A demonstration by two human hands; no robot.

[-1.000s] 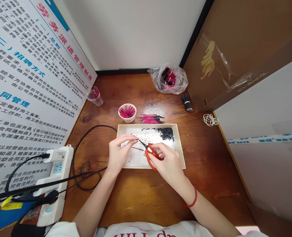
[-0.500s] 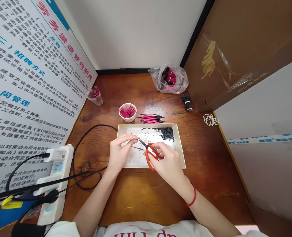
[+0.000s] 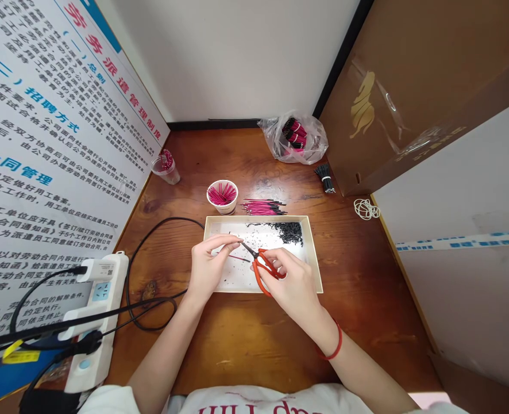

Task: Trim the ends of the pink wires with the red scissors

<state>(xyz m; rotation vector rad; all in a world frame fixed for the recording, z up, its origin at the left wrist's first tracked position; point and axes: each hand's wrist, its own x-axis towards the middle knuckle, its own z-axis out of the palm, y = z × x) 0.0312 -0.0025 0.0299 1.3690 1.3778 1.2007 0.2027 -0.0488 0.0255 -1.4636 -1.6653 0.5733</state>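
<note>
- Left hand: held over tray, thumb and index tips pressed together at points of scissors; cannot tell what, if anything, pinched there, too small to make out.
- Right hand: fingers curled through and round orange handles, scissors gripped firmly, pointing toward left fingertips; cannot tell gap between blades. On same wrist: 1 red band.
- Counted: 2 hands, 1 scissors, 1 tray, 2 cups, 1 bag.
- Counted in view below left fingertips: 1 wire, pink with black end; cannot tell whether lying in tray or held.
- In tray, far right corner: black scraps, heaped, too many to count.
- Just beyond tray: 1 white cup of pink wires, and beside it 1 pile of pink-and-black wires, neither countable.
- Farther back: 1 clear cup at left, bag with at least 2 bundles inside, 1 black bundle near bag.
- Compared with 0.5 s and 1.0 s ago: both grips essentially unchanged, scissors points again at left fingertips; cups, pile and bag in same places.
</note>
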